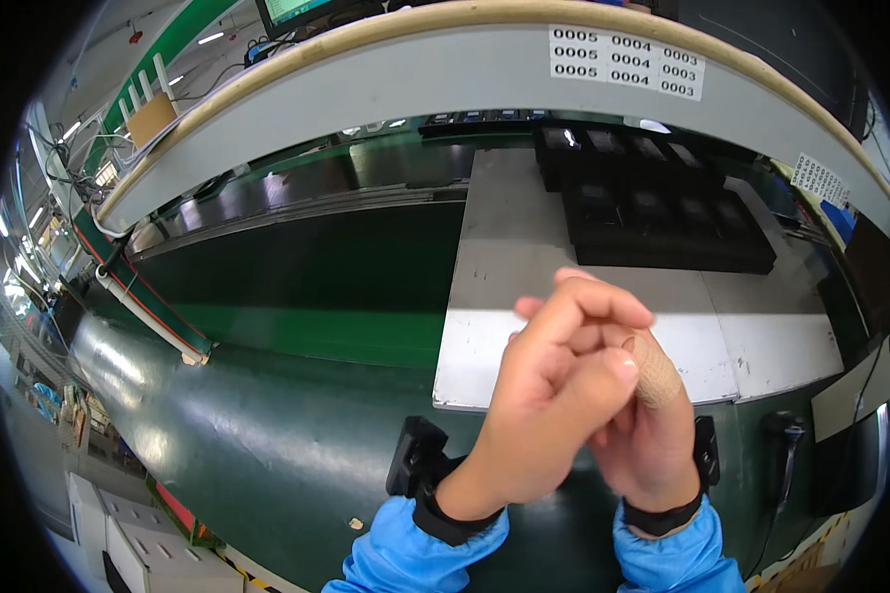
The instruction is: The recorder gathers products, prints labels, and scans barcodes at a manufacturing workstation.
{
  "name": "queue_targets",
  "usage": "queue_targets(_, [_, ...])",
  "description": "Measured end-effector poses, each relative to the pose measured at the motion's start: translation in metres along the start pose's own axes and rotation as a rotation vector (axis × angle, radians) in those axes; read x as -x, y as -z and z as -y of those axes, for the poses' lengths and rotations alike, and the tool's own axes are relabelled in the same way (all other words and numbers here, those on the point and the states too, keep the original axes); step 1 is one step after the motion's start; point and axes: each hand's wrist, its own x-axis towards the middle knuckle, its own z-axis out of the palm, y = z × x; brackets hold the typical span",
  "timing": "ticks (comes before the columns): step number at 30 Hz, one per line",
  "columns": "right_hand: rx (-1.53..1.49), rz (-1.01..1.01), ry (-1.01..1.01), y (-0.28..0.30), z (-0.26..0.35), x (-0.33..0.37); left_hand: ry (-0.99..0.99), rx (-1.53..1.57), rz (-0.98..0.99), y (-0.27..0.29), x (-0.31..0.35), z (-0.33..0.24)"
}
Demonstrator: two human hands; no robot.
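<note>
In front of the white board's near edge, my two hands are clasped together above the bench. My left hand [544,415] has its fingers curled over the fingers of my right hand [653,450], its thumb pressed across them. A beige bandage [658,376] wraps a digit of my right hand, whose other fingers are largely hidden behind the left. I see no object between the palms. Each wrist wears a black strap with a dark device; the left device [417,455] shows more fully. Beyond my hands, a black tray [672,259] rests on the white board [504,232].
Another black tray [547,178] lies behind the first. A grey shelf beam [366,99] crosses overhead. To the left runs a green conveyor belt [346,282] with a white pipe post [153,316] beside it. At the right stands a black handheld scanner [786,430] with a cable.
</note>
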Motion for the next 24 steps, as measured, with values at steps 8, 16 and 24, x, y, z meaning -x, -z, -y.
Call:
queue_targets(8, [0.117,-0.314,0.567,-0.018,-0.03,-0.006,-0.649,-0.695,-0.006,-0.004,-0.015,0.036])
queue_targets(16, [0.188,-0.142,0.662,-0.008,-0.036,0.017,-0.549,-0.833,0.09,-0.01,-0.01,0.023])
queue_targets(24, [0.263,0.013,0.695,-0.013,-0.025,-0.015,-0.379,-0.822,0.173,-0.017,0.003,0.013])
